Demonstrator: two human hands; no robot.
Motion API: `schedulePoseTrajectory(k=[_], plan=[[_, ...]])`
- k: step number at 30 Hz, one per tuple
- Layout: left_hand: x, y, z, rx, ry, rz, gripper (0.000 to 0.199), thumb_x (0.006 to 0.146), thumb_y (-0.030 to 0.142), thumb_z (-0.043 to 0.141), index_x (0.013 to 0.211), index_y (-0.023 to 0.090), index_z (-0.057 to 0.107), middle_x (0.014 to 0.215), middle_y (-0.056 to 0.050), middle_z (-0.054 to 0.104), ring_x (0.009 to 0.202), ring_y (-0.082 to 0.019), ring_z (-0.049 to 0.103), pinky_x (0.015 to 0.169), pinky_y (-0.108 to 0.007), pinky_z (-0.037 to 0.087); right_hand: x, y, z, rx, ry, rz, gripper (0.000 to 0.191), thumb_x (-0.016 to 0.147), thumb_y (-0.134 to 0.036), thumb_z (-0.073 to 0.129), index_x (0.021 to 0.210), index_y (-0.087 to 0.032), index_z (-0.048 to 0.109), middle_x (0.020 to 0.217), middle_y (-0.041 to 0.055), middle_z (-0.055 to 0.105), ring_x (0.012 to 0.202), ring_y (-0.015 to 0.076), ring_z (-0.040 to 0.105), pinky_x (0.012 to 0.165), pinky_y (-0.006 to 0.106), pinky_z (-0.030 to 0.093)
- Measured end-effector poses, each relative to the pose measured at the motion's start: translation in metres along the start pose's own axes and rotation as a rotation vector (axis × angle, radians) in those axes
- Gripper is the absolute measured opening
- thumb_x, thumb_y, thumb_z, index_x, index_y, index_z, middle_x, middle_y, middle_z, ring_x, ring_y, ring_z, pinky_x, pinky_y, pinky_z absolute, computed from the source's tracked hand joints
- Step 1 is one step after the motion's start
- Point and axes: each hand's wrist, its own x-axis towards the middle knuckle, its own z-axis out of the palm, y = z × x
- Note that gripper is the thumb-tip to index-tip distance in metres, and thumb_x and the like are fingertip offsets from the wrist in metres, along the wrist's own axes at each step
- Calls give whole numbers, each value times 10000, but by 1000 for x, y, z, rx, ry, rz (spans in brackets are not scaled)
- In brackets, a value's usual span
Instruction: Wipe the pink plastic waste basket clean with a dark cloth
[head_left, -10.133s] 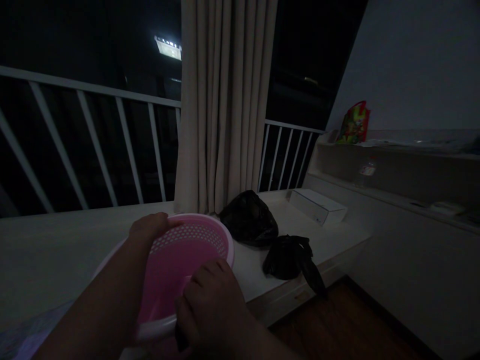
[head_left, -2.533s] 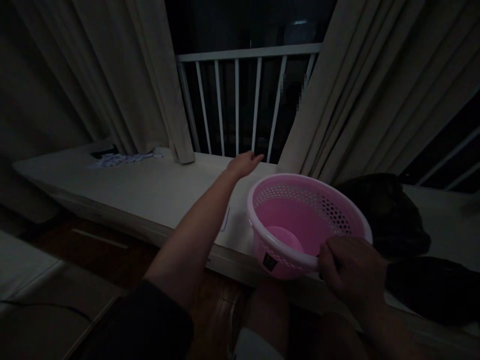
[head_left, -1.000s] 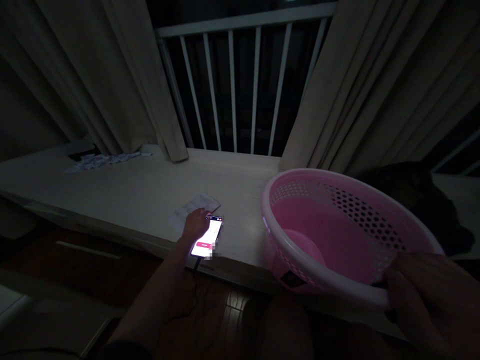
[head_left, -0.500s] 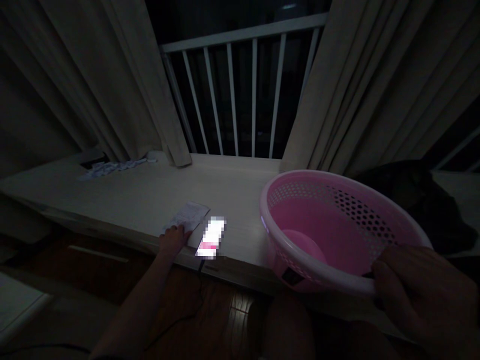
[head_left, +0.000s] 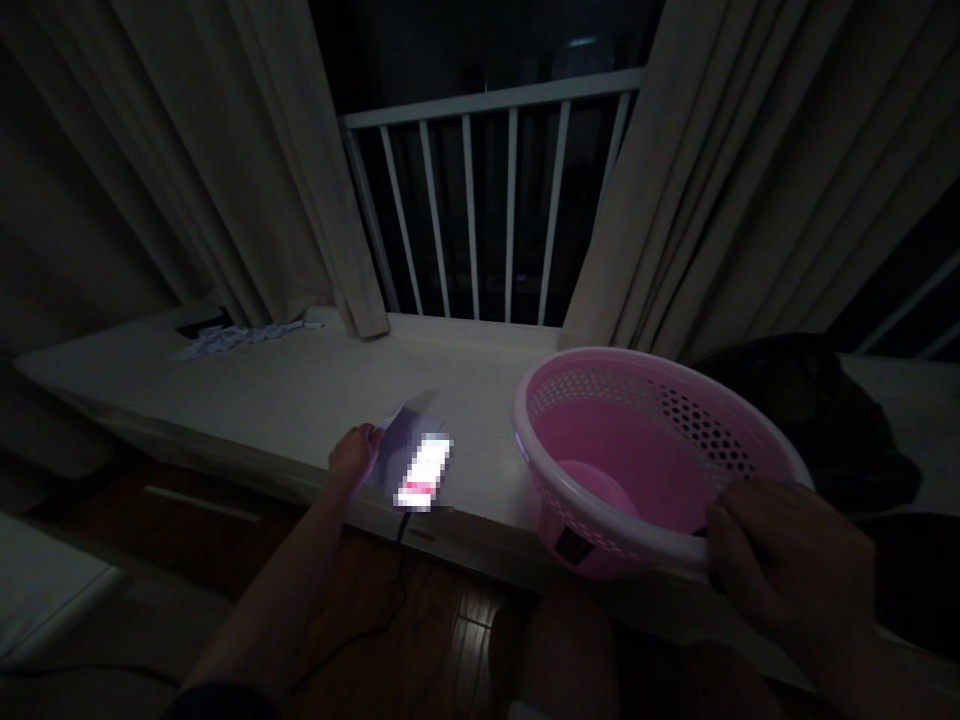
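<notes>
Left hand [head_left: 355,455] pinches the near-left edge of a sheet of paper [head_left: 389,428], raised and bent off the window ledge [head_left: 472,375], close to the front edge. Right hand [head_left: 791,570] is clenched over the near-right rim of a pink basket [head_left: 581,508], which stands at the ledge's front, just above the person's knees [head_left: 570,640]; whether its base rests fully on the ledge cannot be told. Step in hand, as judged: picking up the paper one-handed while the basket is steadied by the other. Any further lift would call for a firm pinch and a path clear of the lit phone [head_left: 425,470], which lies right beside the sheet; overlap between them not resolvable, screen blurred. Cable [head_left: 402,530] drops from the phone's lower end over the ledge edge to the wooden floor [head_left: 442,600]; a snag there could drag the phone, so it is the main obstruction noted. Inside the basket: a rounded pink piece [head_left: 600,483], kind uncertain. Surroundings: black bag [head_left: 795,410] behind and to the right of the basket; crumpled white pieces [head_left: 236,340] at the ledge's far left, well apart from the work; curtains [head_left: 652,230] flanking a white railing [head_left: 510,200]. Light is dim.
</notes>
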Motion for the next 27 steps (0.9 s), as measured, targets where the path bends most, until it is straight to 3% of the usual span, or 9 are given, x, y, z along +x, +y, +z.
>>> schedulePoseTrajectory(k=[4, 8, 14, 19, 24, 27], plan=[[6, -3, -6, 13, -60, 41, 454, 953, 402, 302, 1249, 193, 576, 1179, -136, 657, 1022, -267, 633, 814, -391, 484, -3, 0, -2, 1, -7, 24, 314, 896, -230, 432, 583, -211, 454, 534, -8, 453, 532, 154, 447, 584, 298, 331], [6, 2, 4, 37, -134, 117, 463, 925, 362, 365, 1320, 199, 544, 1263, -144, 622, 1095, -287, 603, 874, -458, 470, -4, -3, -3, 54, -2, 87, 328, 898, -236, 427, 572, -219, 457, 536, -5, 447, 535, 166, 443, 594, 320, 318], [4, 32, 37, 15, -124, 322, 486, 886, 155, 359, 1325, 234, 551, 1326, -80, 594, 1195, -194, 525, 971, -369, 414, -4, -5, -3, 131, -37, 139, 325, 903, -262, 432, 581, -221, 456, 550, -1, 451, 557, 175, 450, 629, 337, 330], [10, 49, 52, 46, -97, 392, 577, 823, 59, 370, 1337, 243, 557, 1329, -112, 573, 1171, -223, 535, 955, -405, 422, -4, -6, -5, 190, -20, 163, 293, 891, -218, 459, 598, -207, 484, 560, 0, 467, 561, 161, 450, 618, 335, 335], [10, 49, 57, 52, -95, 408, 588, 805, 32, 362, 1303, 239, 594, 1298, -112, 589, 1194, -232, 522, 950, -394, 432, -2, -8, -6, 225, 2, 168, 284, 888, -202, 467, 608, -203, 511, 554, -2, 475, 549, 154, 448, 603, 330, 338], [9, 40, 55, 19, -77, 423, 494, 826, 68, 384, 1209, 225, 655, 1275, -98, 611, 1203, -218, 514, 983, -388, 417, 0, -8, -6, 210, -26, 183, 324, 900, -235, 448, 581, -210, 504, 540, 5, 478, 544, 162, 455, 601, 336, 336]])
